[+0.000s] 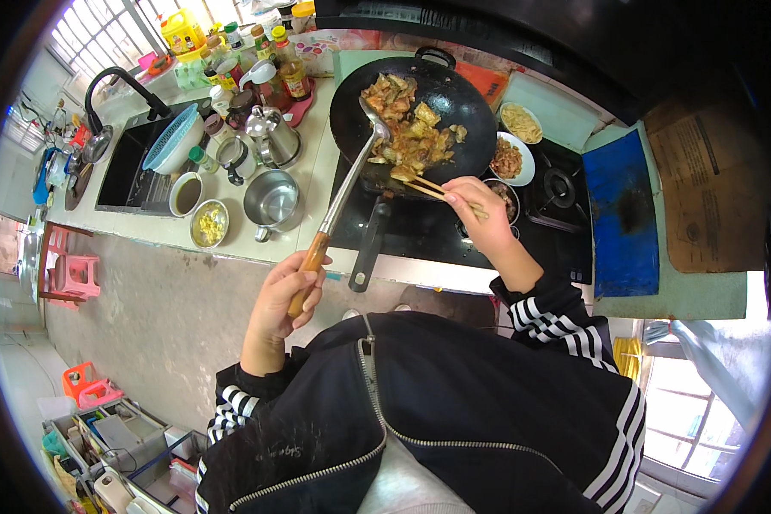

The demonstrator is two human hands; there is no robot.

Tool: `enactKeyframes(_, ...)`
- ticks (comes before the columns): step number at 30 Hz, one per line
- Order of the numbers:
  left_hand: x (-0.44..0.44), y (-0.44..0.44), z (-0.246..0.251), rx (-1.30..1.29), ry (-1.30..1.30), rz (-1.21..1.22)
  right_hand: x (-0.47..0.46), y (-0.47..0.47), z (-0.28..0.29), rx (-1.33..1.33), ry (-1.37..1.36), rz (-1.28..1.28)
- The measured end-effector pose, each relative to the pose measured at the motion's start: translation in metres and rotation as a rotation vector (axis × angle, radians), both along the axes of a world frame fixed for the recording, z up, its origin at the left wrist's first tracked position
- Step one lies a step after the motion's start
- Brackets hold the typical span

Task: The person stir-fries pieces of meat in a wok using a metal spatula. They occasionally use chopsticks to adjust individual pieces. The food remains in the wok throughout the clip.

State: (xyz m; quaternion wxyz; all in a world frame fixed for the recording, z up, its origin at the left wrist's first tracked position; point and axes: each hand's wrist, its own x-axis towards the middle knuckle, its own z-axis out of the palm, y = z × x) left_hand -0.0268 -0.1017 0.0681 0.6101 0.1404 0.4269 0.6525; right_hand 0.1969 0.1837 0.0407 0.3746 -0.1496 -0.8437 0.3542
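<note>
My left hand grips the wooden handle of a metal wok spatula, whose head rests among the food at the left of the black wok. Wooden chopsticks are in my right hand, their tips at a browned piece at the wok's near edge. Browned, sauced pieces of food lie across the wok's left and middle. The wok's black handle points towards me over the counter edge. Right of the wok stand a bowl of pale strips, a white bowl of browned pieces and a partly hidden bowl.
Left on the counter are a metal cup, a bowl of chopped yellowish bits, a bowl of dark liquid, a steel kettle and sauce bottles. A gas burner is at right; a sink lies farther left.
</note>
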Motion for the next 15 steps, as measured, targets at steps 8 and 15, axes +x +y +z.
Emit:
enactKeyframes(8,0.000,0.004,0.000,-0.014,0.011,-0.005,0.002,0.018,0.004,-0.281,0.061,-0.145)
enactKeyframes(15,0.002,0.003,0.002,-0.021,0.002,-0.001,-0.008,0.030,0.010,-0.268,-0.006,-0.139)
